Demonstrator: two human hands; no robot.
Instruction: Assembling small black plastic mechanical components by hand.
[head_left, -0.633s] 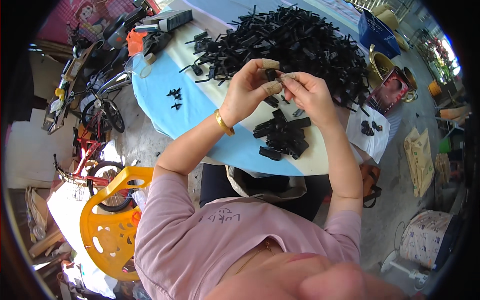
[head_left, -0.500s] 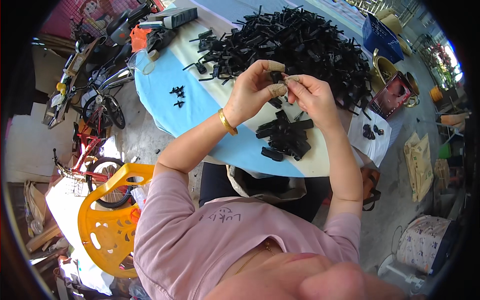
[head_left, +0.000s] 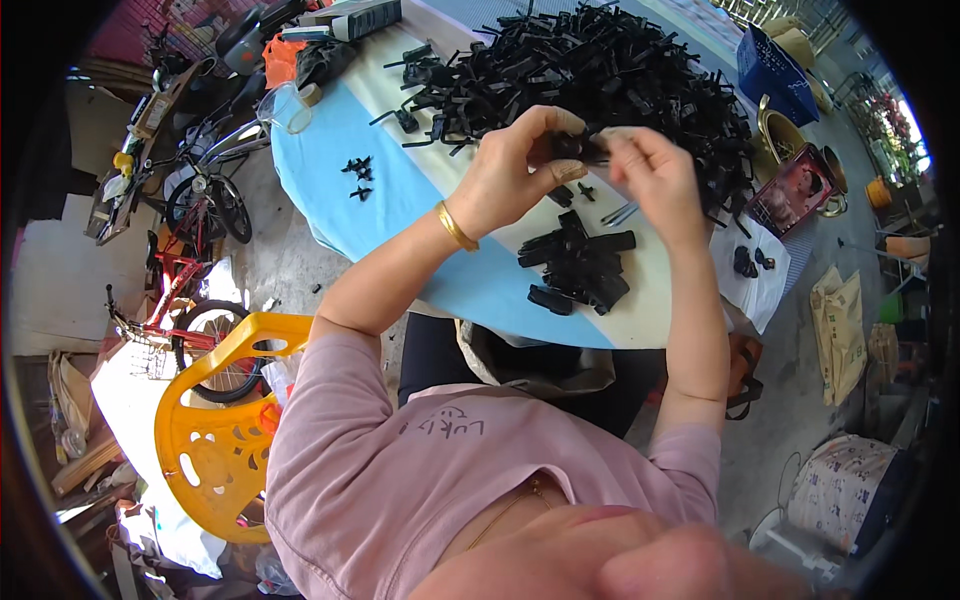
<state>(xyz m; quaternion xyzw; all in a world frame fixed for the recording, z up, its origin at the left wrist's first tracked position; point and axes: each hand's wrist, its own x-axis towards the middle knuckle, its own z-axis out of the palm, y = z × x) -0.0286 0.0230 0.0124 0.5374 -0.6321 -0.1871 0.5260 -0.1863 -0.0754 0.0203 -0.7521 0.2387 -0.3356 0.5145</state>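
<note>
My left hand point(head_left: 515, 170), with tape on its fingertips and a gold bangle at the wrist, pinches a small black plastic part point(head_left: 568, 146) above the table. Just right of it is my right hand point(head_left: 655, 180), its fingers curled together and slightly blurred; what they hold, if anything, I cannot make out. Below the hands lies a small heap of black oblong parts point(head_left: 580, 265). A thin metal tool point(head_left: 621, 213) and a tiny black cross-shaped piece point(head_left: 586, 191) rest beside that heap. Beyond my hands rises a large pile of black parts with thin prongs point(head_left: 600, 70).
The round table wears a blue and cream cloth point(head_left: 400, 210). Several tiny black pieces point(head_left: 358, 177) lie at left, near a clear cup point(head_left: 290, 108). At right are a blue basket point(head_left: 775, 75), a brass pot point(head_left: 775, 135), a red box point(head_left: 795, 190) and white paper point(head_left: 755, 285). A yellow chair point(head_left: 215, 450) stands left.
My right hand has drawn away to the right from the left hand's fingertips. My left hand has risen slightly, and the black part it pinches shows more fully.
</note>
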